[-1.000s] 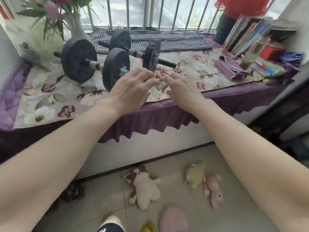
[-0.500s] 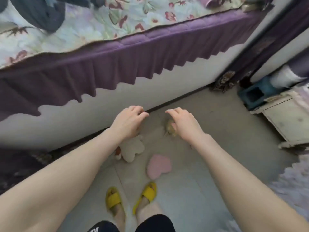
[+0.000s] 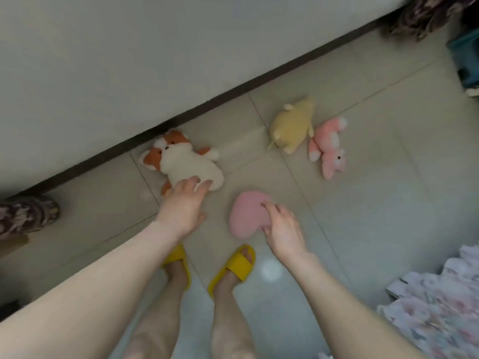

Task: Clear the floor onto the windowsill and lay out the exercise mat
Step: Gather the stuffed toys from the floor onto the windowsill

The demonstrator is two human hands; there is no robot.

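Observation:
Several plush toys lie on the tiled floor below the windowsill wall. An orange and white fox plush (image 3: 181,161) rests by the skirting; my left hand (image 3: 185,206) reaches it, fingers spread and touching its lower edge. A pink heart cushion (image 3: 247,212) lies in front of my feet; my right hand (image 3: 283,229) has its fingers curled on the cushion's right edge. A yellow plush (image 3: 293,128) and a pink fox plush (image 3: 329,147) lie side by side further right. The windowsill and any mat are out of view.
My feet in yellow slippers (image 3: 233,268) stand just behind the cushion. A white wall panel (image 3: 129,60) with a dark skirting runs across the top. Patterned fabric (image 3: 24,216) sits at left, a floral fabric (image 3: 435,301) at bottom right, a teal box (image 3: 466,60) at top right.
My view has dropped from the windowsill with the dumbbells to the floor. Both hands have come down to the toys: the left onto the fox plush, the right onto the heart cushion.

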